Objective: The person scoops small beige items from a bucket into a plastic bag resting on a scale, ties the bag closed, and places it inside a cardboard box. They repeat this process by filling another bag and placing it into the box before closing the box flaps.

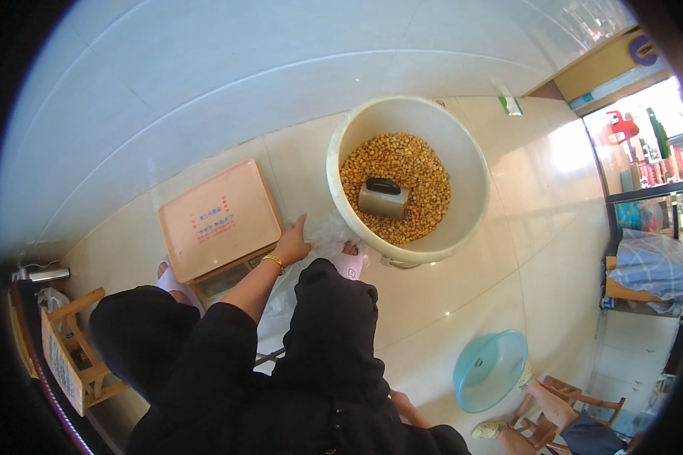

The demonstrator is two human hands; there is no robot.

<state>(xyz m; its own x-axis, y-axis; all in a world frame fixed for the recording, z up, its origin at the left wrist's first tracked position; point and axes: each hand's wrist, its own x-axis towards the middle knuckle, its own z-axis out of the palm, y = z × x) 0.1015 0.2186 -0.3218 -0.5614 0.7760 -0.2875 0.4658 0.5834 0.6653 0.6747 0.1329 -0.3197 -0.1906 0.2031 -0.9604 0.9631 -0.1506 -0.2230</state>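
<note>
My left hand [293, 244], with a gold-coloured bracelet at the wrist, reaches past the near right corner of a weighing scale [222, 216]. Its index finger points out and nothing is plainly held. The scale's pink tray bears printed writing; its front panel is partly behind my forearm. Crumpled clear plastic [330, 232] lies just beyond my fingers, beside a large whitish tub [461, 148]. Dried corn kernels [395, 156] lie in the tub, with a metal scoop [382, 202] with a black handle on top. Of my right arm, only part [407, 408] shows beside my knee; its fingers are hidden.
A tiled wall [250, 85] runs behind the scale and tub. A wooden stool [79, 347] stands at left. At lower right are a blue-green plastic basin [489, 369] and a seated person's legs [552, 404]. A green-and-white packet [510, 106] lies by the wall.
</note>
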